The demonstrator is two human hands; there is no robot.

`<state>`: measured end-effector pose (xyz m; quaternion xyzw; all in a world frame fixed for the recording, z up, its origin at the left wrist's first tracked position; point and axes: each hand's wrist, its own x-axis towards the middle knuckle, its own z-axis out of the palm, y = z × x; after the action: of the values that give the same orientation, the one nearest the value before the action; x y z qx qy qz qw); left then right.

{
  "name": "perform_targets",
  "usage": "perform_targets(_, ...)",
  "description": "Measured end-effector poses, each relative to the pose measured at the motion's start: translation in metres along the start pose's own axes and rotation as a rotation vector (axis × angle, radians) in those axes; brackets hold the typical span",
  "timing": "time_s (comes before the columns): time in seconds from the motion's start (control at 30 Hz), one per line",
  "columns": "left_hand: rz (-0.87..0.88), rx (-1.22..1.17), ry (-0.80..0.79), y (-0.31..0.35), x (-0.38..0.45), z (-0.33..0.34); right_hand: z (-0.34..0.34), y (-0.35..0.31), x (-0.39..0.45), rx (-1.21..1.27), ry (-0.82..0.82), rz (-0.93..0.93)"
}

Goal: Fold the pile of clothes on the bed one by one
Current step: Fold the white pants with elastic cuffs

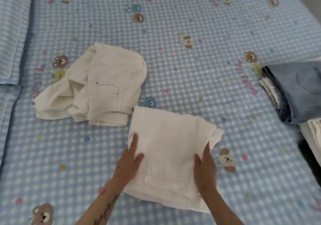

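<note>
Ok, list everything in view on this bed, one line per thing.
Folded white garment: one, white, near centre of the bed, under both hands.
Crumpled cream trousers: one, cream, left of centre, unfolded.
Folded jeans: one, blue denim, right edge, on a stack.
White folded items: count unclear, white, right edge by the jeans.
Bedsheet: one, blue-and-white check with bear prints, covering the bed.
Ring: one, gold-coloured, on a left-hand finger.
Left hand: flat on the garment's left side.
Right hand: on the garment's right edge, fingers straight.
</note>
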<state>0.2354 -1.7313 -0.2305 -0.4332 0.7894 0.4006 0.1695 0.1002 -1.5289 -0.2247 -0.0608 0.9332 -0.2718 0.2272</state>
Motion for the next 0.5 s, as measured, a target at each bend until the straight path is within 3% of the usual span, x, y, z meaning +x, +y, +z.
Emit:
perform_targets(0.23, 0.125, -0.226, 0.151, 0.105, -0.05, 0.008, -0.11, 0.008, 0.031, 0.026, 0.066, -0.198)
perform_targets(0.37, 0.192, -0.319, 0.228, 0.229, -0.055, 0.04, -0.233, 0.034, 0.098, -0.05, 0.267, -0.323)
perform_targets(0.5, 0.272, -0.363, 0.262, 0.373, -0.034, 0.097, -0.357, 0.077, 0.195, -0.1, 0.217, -0.306)
